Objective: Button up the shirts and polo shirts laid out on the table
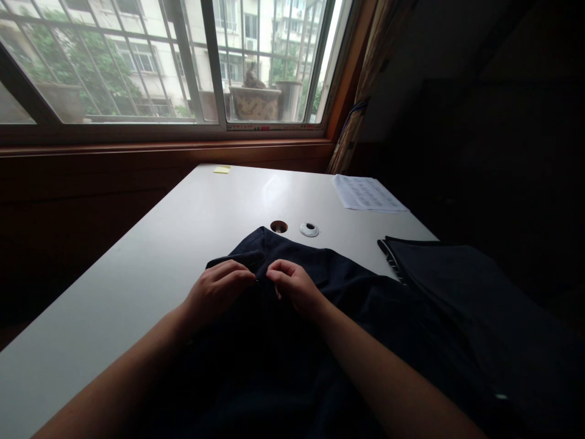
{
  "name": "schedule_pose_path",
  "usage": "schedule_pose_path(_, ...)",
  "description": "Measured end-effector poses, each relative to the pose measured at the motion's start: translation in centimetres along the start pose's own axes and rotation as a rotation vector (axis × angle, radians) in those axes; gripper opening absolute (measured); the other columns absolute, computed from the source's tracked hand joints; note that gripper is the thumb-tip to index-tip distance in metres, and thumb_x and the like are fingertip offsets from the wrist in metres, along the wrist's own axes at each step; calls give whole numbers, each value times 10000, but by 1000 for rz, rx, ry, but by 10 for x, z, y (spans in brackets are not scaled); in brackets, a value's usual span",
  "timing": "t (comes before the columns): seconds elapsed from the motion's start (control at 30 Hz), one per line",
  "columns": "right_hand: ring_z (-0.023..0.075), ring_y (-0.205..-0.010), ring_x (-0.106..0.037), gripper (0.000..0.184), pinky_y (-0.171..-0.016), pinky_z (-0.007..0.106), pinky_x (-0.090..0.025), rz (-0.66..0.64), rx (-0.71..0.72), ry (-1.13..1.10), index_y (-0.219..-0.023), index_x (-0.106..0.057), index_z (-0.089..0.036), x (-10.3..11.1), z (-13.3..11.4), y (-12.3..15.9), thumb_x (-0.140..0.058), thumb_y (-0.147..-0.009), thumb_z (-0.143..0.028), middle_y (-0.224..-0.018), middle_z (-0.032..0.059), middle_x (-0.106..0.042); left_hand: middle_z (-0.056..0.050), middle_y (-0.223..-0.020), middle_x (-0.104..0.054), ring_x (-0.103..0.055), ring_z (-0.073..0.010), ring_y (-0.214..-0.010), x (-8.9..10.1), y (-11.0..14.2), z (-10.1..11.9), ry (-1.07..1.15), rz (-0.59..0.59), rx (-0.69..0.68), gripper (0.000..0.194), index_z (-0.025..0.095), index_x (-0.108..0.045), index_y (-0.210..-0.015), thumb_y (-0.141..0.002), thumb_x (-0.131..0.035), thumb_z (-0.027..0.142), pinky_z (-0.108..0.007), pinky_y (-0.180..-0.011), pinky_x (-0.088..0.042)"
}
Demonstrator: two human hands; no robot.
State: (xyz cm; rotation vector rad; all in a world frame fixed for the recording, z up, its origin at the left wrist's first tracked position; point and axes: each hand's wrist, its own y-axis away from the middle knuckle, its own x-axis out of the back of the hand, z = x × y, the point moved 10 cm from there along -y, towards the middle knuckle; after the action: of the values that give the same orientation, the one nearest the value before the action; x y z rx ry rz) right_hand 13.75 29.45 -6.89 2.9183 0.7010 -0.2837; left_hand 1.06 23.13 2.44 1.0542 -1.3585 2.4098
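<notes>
A dark navy garment (pixel 338 268) is spread over the near part of the white table, its corner pointing toward the window. My left hand (pixel 222 283) is closed on a folded part of the garment at its upper left edge. Close beside it, my right hand (pixel 292 281) pinches the cloth between thumb and forefinger. A tiny pale spot shows between the two sets of fingertips; I cannot make out what it is. The kind of garment is unclear, as its lower part sinks into deep shadow beneath my forearms.
On the white table (pixel 137 256) are a round hole (pixel 279 227) and a white ring-shaped cover (pixel 309 230). Printed papers (pixel 368 194) lie at the back right, a yellow sticky note (pixel 222 169) at the back left. More dark folded cloth (pixel 457 268) rests to the right. Beyond stands a barred window (pixel 150 61).
</notes>
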Motion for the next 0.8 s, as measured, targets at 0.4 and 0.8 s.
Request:
schedule_pose_path(0.4, 79, -471, -505, 212, -487, 192, -362, 17, 5, -37, -814, -638, -174, 2, -1, 1, -714, -811, -372, -556, -44, -591, -53, -967, -639, -615, -134, -810, -5, -1, 5, -34, -52, -65, 319, 234, -660, -1229, -937, -603, 122, -238, -696, -510)
schedule_pose_path(0.8, 82, -485, -473, 302, -507, 210, -345, 7, -19, 139, -859, -597, -193, -7, -10, 7, -750, -769, -437, -547, -75, -537, -45, -918, -668, -626, -126, -763, 0, -3, 6, -49, 12, -47, 146, 185, -673, -1055, -913, -654, 159, -230, -678, -521)
